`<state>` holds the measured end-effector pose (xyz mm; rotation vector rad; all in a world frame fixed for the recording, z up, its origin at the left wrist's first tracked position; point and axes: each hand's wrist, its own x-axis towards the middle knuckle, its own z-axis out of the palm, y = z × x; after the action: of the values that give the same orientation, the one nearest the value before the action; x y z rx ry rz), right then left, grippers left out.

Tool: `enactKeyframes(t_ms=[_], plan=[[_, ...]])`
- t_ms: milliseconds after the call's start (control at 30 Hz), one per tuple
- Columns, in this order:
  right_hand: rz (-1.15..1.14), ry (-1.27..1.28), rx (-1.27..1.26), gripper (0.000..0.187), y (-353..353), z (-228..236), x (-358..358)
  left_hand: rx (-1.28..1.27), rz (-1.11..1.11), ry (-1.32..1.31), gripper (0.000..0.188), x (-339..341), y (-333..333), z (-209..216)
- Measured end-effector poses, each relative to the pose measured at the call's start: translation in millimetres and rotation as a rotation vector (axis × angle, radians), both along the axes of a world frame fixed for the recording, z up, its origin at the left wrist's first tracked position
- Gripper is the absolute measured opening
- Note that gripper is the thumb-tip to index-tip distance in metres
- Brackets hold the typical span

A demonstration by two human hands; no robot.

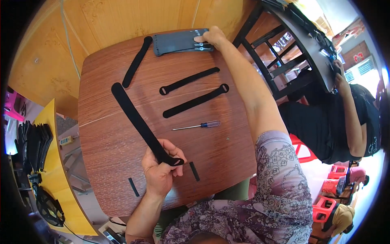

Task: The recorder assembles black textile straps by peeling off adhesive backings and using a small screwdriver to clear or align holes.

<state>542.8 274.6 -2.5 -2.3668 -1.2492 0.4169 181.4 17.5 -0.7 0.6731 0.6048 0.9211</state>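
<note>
My left hand is closed around the loop end of a long black strap, near the table's front. The strap slants up and to the left, and its slotted tip shows by my thumb. At the far edge, my right hand grips the right end of a stack of flat grey sheets, thumb on top; its other fingers are mostly hidden. Beside the stack lies another black strap. Closer in are two more, an upper strap and a lower strap, with slotted ends facing opposite ways.
A screwdriver with a clear purple handle lies mid-table. Two short dark strips are near the front edge. On the left, a yellow board bears piled black straps. A person in black sits at a right-hand table.
</note>
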Motion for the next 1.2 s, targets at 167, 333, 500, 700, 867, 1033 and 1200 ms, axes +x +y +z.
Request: enactKeyframes(t_ms=[167,333,500,700,867,1033,1200], plan=[[-0.052,0.347,0.085,0.063,8,-26,17,0.031,-0.022,0.046,0.030,6,0,-3],[-0.053,0.511,0.165,0.061,-4,-32,12,0.009,-0.001,0.093,0.029,6,0,-3],[-0.103,0.497,0.251,0.054,-14,-35,15,0.024,-0.025,0.075,0.026,6,1,-6],[-0.036,0.839,0.441,0.030,-63,0,-16,0.067,0.028,0.108,0.034,7,1,-6],[-0.129,0.685,0.719,0.025,-56,-27,15,0.078,0.036,0.078,0.032,18,-1,-7],[-0.073,0.533,0.872,0.031,-95,11,-17,0.092,0.058,0.103,0.032,7,0,-10],[0.079,0.213,0.926,0.053,-119,-7,7,0.093,0.011,0.071,0.035,7,0,-11]])
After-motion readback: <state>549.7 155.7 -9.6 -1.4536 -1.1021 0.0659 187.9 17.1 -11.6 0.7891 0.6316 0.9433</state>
